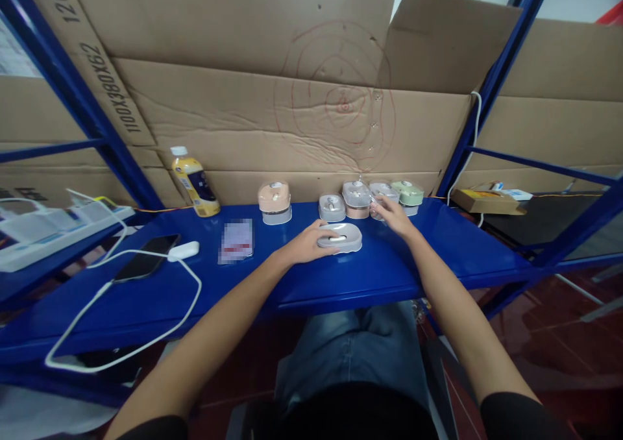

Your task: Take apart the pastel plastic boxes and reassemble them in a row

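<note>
Grey oval container [349,237] on the desk [302,284], its left end clasped by the left grip [307,242]; the right grip [392,214], fingers bent, reaches a grey rounded container [383,191], though whether it is clenched on it cannot be told. Two-tiered boxes stand assembled: grey-over-pink box [356,195] just left of the right grip, green-topped box [407,193] just right of it, peach-topped box [274,197] beyond the left grip. Apparently single-tiered, hence judged unstacked: the oval container and a small grey container [331,207] behind it.
</note>
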Action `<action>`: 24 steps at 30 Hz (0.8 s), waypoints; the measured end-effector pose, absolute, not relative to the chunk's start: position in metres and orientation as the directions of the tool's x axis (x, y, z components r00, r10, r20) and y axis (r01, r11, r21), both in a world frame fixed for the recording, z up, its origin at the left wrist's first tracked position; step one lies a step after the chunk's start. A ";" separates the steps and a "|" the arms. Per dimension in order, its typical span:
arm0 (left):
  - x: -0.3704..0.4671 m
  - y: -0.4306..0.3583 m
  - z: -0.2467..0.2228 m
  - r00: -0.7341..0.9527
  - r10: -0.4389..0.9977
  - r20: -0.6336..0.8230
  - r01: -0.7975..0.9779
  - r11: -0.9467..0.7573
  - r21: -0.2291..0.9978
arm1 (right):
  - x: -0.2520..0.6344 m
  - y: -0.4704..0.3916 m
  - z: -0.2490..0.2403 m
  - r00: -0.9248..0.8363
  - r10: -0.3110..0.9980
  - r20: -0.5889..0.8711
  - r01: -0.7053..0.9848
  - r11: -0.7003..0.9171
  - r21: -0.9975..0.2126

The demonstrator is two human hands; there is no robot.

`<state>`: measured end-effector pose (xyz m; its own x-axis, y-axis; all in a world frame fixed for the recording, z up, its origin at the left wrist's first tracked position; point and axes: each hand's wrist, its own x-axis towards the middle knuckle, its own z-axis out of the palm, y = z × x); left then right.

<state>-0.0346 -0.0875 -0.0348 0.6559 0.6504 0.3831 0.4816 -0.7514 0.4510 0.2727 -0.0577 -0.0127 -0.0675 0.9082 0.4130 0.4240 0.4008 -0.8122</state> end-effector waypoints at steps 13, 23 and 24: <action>-0.041 -0.086 -0.024 0.280 0.738 0.614 0.580 -0.640 0.504 | 0.279 -0.052 -0.016 0.046 0.868 0.494 0.372 0.444 -0.815; -0.027 -0.094 -0.037 0.577 0.708 0.407 0.547 -0.705 0.451 | 0.260 -0.068 -0.013 -0.335 0.787 0.518 0.493 0.615 -0.615; -0.026 -0.093 -0.038 0.564 0.720 0.405 0.549 -0.693 0.467 | 0.257 -0.070 -0.013 -0.390 0.770 0.504 0.484 0.637 -0.600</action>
<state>-0.0264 -0.0925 -0.0384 0.5640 0.7197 0.4049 0.5487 -0.6931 0.4675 0.2570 -0.0705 -0.0128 -0.3901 0.7704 0.5042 0.4836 0.6374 -0.5999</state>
